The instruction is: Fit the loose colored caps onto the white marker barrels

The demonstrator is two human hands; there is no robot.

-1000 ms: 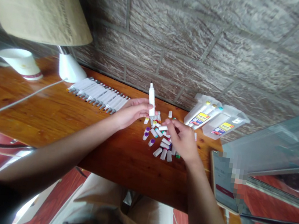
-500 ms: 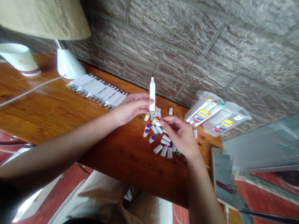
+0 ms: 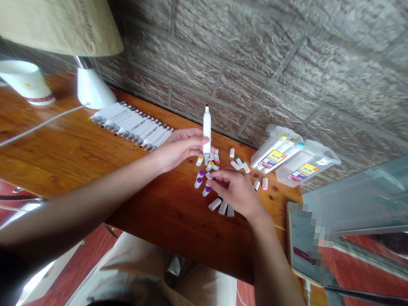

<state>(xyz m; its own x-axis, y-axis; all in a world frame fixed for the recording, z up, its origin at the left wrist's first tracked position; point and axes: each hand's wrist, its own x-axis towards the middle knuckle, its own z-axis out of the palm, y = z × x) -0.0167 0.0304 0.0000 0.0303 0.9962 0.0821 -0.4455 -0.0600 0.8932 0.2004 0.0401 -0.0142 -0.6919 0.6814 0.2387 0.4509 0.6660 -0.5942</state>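
Note:
My left hand (image 3: 183, 151) is closed round a white marker (image 3: 207, 130), held nearly upright with its dark tip uppermost. A grey lower end of the marker hangs just above the loose caps. My right hand (image 3: 238, 192) is bent low over the heap, thumb and index finger close together. Whatever lies between those fingertips is too small to make out. Beside them are white caps with purple ends, such as a purple-ended cap (image 3: 206, 191). A yellow-ended cap (image 3: 199, 161) lies under the marker. More white caps (image 3: 215, 204) show below the right hand, which hides part of the heap.
Left of the hands, several uncapped markers (image 3: 132, 125) lie in a row. Two clear plastic cases (image 3: 297, 179) stand by the wall, one with a few markers inside. A lamp (image 3: 93, 89), a paper cup (image 3: 24, 79) and a phone (image 3: 305, 243) sit around the wooden table (image 3: 165, 213).
My right hand has shifted left and down from beside the marker's lower end toward the purple-ended caps, uncovering caps near the cases. The left hand and marker have hardly moved.

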